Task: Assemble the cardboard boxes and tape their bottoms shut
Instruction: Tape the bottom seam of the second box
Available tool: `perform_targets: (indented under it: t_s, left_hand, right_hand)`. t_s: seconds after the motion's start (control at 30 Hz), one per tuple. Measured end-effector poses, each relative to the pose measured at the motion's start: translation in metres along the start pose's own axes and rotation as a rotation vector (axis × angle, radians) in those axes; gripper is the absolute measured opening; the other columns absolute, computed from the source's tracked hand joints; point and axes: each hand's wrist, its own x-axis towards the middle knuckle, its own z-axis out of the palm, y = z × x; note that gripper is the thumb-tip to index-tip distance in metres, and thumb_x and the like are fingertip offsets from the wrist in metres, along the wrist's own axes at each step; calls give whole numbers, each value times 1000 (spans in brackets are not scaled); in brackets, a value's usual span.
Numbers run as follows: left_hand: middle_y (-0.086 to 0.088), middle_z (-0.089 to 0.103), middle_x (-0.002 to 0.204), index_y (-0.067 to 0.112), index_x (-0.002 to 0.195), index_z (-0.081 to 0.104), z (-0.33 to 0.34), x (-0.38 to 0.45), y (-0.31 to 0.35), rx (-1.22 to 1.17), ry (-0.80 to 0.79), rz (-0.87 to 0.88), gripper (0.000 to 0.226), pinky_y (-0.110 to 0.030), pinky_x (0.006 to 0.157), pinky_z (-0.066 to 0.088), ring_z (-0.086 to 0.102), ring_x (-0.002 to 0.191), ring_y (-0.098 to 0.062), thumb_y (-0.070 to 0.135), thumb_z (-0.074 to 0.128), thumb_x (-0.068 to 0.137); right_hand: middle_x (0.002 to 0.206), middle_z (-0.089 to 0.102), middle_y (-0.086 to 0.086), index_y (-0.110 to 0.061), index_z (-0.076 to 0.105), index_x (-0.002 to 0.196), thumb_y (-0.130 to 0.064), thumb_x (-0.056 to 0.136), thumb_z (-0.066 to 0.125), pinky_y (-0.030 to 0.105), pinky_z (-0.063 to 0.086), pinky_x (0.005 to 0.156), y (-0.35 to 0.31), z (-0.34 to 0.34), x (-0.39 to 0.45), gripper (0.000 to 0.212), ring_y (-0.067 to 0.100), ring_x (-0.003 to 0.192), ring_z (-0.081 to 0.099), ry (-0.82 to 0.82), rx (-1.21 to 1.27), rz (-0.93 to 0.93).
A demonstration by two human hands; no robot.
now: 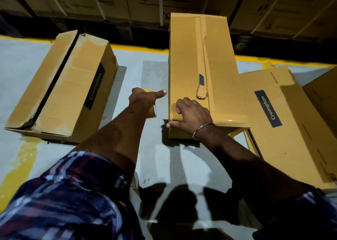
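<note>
Hands: left hand (142, 98) grips tape roll (151, 110), thumb out; right hand (191, 114) presses spread on middle carton (202, 66), floor at 12 o'clock. Step: bottom seam taped. Next, likely: left carton (62, 86), 10 o'clock, seam gaping, needs taping.

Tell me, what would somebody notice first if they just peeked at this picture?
Probably the tall cardboard box lying in the middle of the floor, with crinkled brown tape running along its top. The right hand rests on its near end, and the left hand beside it holds a roll of tape. To the left lies another box, its long seam gaping open.
</note>
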Motion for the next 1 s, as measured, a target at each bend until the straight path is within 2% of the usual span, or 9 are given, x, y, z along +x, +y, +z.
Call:
perform_targets:
  t_s: [0.17,0.23,0.33,0.43,0.53,0.67,0.77,0.9,1.0]
  left_hand:
    - [-2,57,76,4,132,52,13,-11,7,62,14,55,99,-34,78,47,66,101,-27,65,91,64]
    - [-6,64,86,5,129,54,19,-11,4,95,18,56,103,-34,74,47,65,96,-26,66,94,57]
    - [-14,67,115,7,127,53,24,-3,-4,157,36,41,108,-36,74,49,66,108,-31,69,96,49]
    - [-15,69,116,7,126,55,26,1,-7,177,37,46,111,-36,70,49,68,107,-32,71,95,45]
    - [-16,70,115,6,126,58,26,5,-7,175,36,44,114,-36,67,48,69,105,-32,72,95,41]
    - [-16,70,117,6,126,57,28,9,-8,173,34,39,117,-38,73,54,69,106,-32,72,96,39]
    - [-16,68,118,6,128,54,27,9,-8,168,33,22,117,-40,80,56,68,108,-32,72,96,41]
    - [-15,72,109,5,123,61,25,8,-9,171,19,35,123,-30,59,48,72,98,-30,79,92,30]
    - [-16,73,108,6,120,63,25,9,-10,166,20,27,128,-33,65,54,73,96,-31,83,88,20]
  right_hand:
    - [104,53,0,-22,47,101,-58,76,80,32,34,66,-2,5,-1,55,19,90,48,72,-84,6]
    - [105,53,0,-21,50,103,-53,74,84,32,33,67,1,8,-3,55,20,92,49,73,-56,-6]
    - [101,52,-1,-20,53,103,-36,75,88,33,34,67,13,3,-5,48,20,90,49,23,88,-76]
    - [93,54,-3,-18,60,97,-22,82,83,33,38,65,35,-15,-5,27,18,83,51,-70,234,-187]
    - [89,57,-6,-26,58,92,-30,86,77,36,45,64,61,-30,-9,21,18,81,53,-64,123,-166]
    - [83,52,-10,-28,53,83,-41,84,79,36,42,61,76,-30,-13,29,17,77,50,-90,79,-131]
    - [84,53,-7,-25,54,82,-37,85,80,33,35,61,77,-30,-11,29,16,78,49,-123,129,-142]
    - [90,50,-4,-21,54,84,-29,86,78,35,39,64,76,-34,-11,25,18,81,49,-178,85,-204]
    - [91,44,-2,-21,46,84,-22,84,77,36,37,63,74,-26,-16,32,22,78,47,-133,5,-250]
